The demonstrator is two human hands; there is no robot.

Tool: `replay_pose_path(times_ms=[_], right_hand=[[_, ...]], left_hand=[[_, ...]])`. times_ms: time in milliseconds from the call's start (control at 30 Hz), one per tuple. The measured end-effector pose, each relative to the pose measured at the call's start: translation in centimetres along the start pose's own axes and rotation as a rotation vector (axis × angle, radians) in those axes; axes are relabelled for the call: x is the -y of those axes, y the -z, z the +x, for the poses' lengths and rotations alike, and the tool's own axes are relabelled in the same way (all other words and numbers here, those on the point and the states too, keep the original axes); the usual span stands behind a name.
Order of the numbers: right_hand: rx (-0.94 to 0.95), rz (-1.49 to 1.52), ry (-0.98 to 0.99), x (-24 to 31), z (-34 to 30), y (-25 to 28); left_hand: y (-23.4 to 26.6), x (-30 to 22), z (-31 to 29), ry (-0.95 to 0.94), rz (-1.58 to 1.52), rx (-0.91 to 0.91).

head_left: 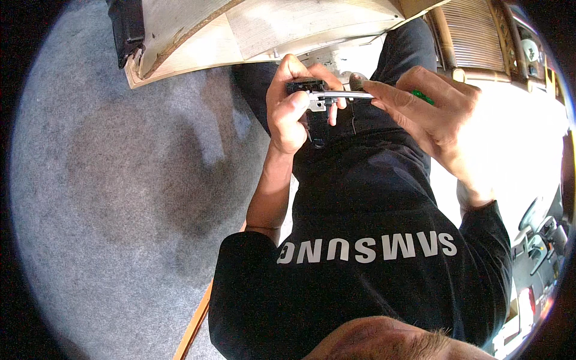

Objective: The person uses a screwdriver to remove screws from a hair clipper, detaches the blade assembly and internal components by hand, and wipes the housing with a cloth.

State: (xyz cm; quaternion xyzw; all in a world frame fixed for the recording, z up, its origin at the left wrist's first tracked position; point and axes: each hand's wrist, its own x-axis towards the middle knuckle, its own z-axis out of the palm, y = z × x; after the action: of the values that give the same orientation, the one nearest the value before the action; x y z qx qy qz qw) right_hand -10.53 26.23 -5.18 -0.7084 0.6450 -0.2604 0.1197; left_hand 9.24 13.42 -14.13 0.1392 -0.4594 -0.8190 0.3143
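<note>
My left hand (pixel 288 117) is closed around a small black part (pixel 318 135) with a bright metal plate (pixel 317 105) on it, its thumb pressing at the near side. From the right, my right hand (pixel 441 114) grips a screwdriver with a slim silver shaft (pixel 349 94) and a green handle (pixel 423 97) that shows between the fingers. The shaft lies nearly level, and its tip meets the black part beside my left thumb. My fingers hide much of the black part, so its exact kind cannot be made out. Both hands are above my lap.
A pale wooden table (pixel 288 30) with a curved edge stands ahead of my knees. Something black (pixel 127 30) hangs at its left corner. Grey carpet (pixel 120 180) spreads on the left, with an orange-brown strip (pixel 195 321) low down. Ribbed bamboo furniture (pixel 474 39) stands at the far right.
</note>
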Motion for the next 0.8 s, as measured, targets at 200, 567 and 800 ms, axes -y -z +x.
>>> replay_pose_path(times_ms=[200,567,800], right_hand=[[-0.058,-0.046,0.036,-0.1,-0.7,-0.6],[-0.102,-0.136,0.104,-0.4,-1.0,-0.3],[-0.009,-0.223,0.220,-0.8,-0.4,1.9]], left_hand=[[0.1,0.0,-0.2,0.018,0.003,0.024],[0.3,-1.0,-0.2,0.083,0.082,0.048],[0.1,-1.8,-0.2,0.156,0.187,0.116]])
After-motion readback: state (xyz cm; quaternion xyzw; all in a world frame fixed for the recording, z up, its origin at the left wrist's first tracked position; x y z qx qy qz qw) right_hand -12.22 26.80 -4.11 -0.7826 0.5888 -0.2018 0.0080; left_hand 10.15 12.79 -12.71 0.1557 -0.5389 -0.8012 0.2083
